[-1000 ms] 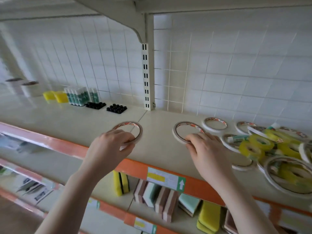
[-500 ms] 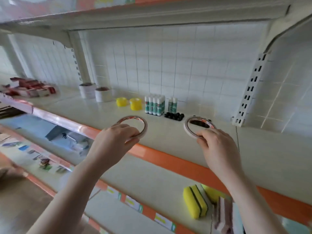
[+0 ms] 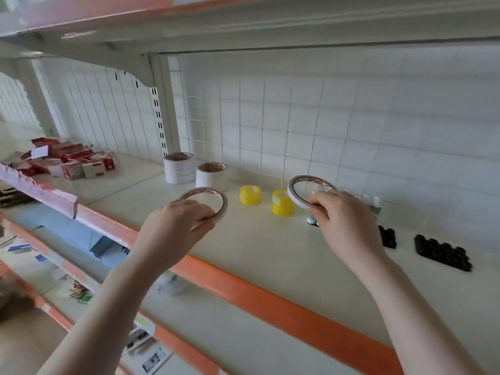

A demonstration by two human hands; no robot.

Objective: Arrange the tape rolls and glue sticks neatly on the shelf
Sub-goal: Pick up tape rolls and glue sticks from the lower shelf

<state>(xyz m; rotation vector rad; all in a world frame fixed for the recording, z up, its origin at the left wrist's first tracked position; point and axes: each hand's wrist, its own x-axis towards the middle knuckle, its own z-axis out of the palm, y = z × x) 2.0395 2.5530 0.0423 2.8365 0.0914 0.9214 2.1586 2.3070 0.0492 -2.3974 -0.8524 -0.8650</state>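
Head view. Left hand (image 3: 173,226) grips a thin tape roll (image 3: 205,203) by its near rim, fingers curled over the top and thumb under; the roll is held clear above the shelf (image 3: 270,255), roughly flat. Right hand (image 3: 343,220) pinches a second thin tape roll (image 3: 305,192) at its near edge, ring tilted up toward the back wall, also off the shelf.

Handling, as judged: both rolls are narrow hoops, light and stiff enough to keep shape in a rim pinch, and they would likely flex if squeezed across the ring. The rim hold suits laying them down flat on a stack.

Likely destination: two stacks of white tape rolls (image 3: 179,167) (image 3: 211,175) at the back of the shelf, near the upright post. Two yellow tape rolls (image 3: 250,195) (image 3: 282,205) stand just to the right of those. Glue sticks (image 3: 374,203) stand behind the right hand, mostly hidden. Black clustered items (image 3: 442,253) lie further right.

Containers: none seen on this shelf level; the red boxes (image 3: 70,163) heaped on the left bay are closed, contents not visible.
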